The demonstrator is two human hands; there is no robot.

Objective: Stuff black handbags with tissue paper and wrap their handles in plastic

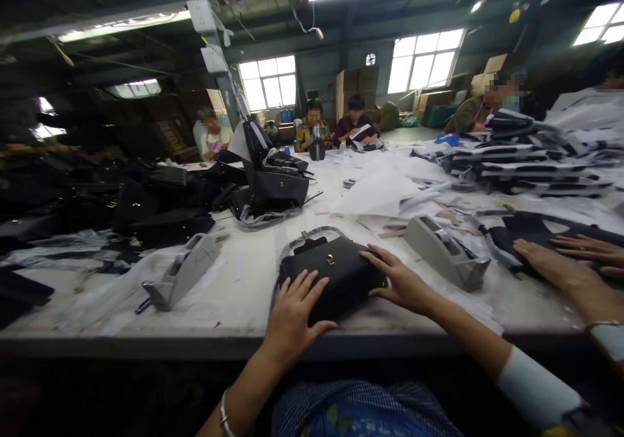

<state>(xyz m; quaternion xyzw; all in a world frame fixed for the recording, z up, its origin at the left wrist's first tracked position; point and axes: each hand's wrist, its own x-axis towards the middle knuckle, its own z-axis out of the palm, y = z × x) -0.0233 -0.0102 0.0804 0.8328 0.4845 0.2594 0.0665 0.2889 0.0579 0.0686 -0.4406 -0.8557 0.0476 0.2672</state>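
A black handbag [341, 264] with a small gold clasp lies on the white table in front of me. Its strap, in clear plastic wrap, loops behind it. My left hand [295, 310] rests on the bag's lower left front, fingers stretched out and apart, thumb along the near edge. At the right end of the bag, my right hand [397, 278] holds the side between fingers and thumb. Both hands touch the bag; its underside is hidden.
Grey tape dispensers [182, 271] [446, 251] stand on either side. Black bags [160, 196] are piled left, with another bag [280, 190] beyond mine. A co-worker's hands [570, 264] press a black piece at right. Stacked wrapped pieces [526, 154] lie behind; several people sit across the table.
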